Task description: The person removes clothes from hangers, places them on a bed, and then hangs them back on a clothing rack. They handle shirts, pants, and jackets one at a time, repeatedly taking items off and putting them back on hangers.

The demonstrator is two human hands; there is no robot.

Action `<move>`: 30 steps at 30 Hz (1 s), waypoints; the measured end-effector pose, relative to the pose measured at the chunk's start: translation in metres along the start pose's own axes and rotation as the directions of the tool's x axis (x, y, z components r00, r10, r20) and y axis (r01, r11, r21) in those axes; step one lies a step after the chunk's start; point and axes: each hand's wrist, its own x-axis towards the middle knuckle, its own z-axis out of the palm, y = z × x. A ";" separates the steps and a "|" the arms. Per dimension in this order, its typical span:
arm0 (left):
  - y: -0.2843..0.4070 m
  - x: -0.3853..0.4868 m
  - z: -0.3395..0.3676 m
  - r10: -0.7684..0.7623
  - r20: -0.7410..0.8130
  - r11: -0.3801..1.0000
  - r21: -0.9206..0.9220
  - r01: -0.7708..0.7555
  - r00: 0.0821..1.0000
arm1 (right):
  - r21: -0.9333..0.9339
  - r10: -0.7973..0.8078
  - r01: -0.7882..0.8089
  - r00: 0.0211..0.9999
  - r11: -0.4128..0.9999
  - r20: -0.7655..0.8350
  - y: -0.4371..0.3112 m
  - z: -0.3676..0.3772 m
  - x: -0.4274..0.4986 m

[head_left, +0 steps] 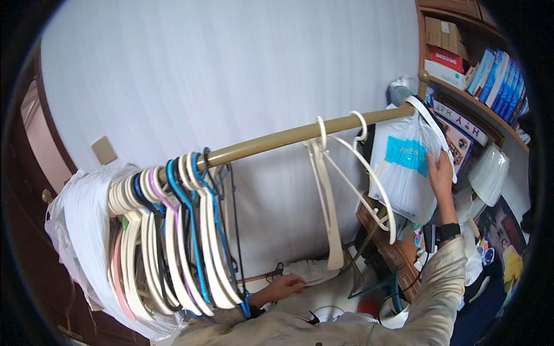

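Note:
My right hand (440, 175) is against the right edge of a white plastic bag (402, 190) with a blue printed patch. The bag hangs at the far end of a tan metal rail (259, 145). A white strap with holes (433, 123) loops over the rail beside my fingers; whether they grip the bag or the strap I cannot tell. Low in the middle, my left hand (283, 287) has loosely curled fingers with nothing visible in them. Above it on the rail hang two separate cream hangers, one edge-on (331, 225) and one turned sideways (376, 173).
Many plastic hangers (173, 242) crowd the rail's left part, next to a white cloth cover (86, 229). A bookshelf (471, 88) with books and boxes stands at right, above a cluttered wooden desk (396, 255). A wall switch (104, 150) is behind.

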 end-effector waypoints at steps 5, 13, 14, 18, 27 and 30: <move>0.038 0.052 0.025 0.067 0.103 0.994 -0.095 -0.057 0.992 | -0.229 -0.053 0.020 0.989 0.973 -0.136 -0.015 0.003 -0.014; 0.125 0.135 0.111 0.451 0.215 0.886 -0.226 -0.405 0.866 | -0.334 -0.045 0.032 0.999 0.942 -0.030 -0.038 -0.038 -0.024; 0.129 0.135 0.110 0.449 0.211 0.887 -0.225 -0.403 0.869 | -0.337 -0.104 0.044 0.981 0.940 -0.162 -0.040 -0.047 -0.017; 0.129 0.138 0.082 0.340 0.236 0.939 -0.142 -0.313 0.910 | -0.194 -0.120 0.094 0.984 0.977 -0.131 -0.042 -0.079 0.017; 0.094 0.141 0.016 0.220 0.120 0.960 -0.205 -0.192 0.968 | -0.146 -0.169 0.161 0.984 0.976 -0.047 -0.065 -0.024 0.094; 0.078 0.143 -0.010 0.149 0.077 0.962 -0.241 -0.127 0.986 | -0.287 -0.153 0.126 0.985 0.950 -0.075 -0.063 -0.014 0.104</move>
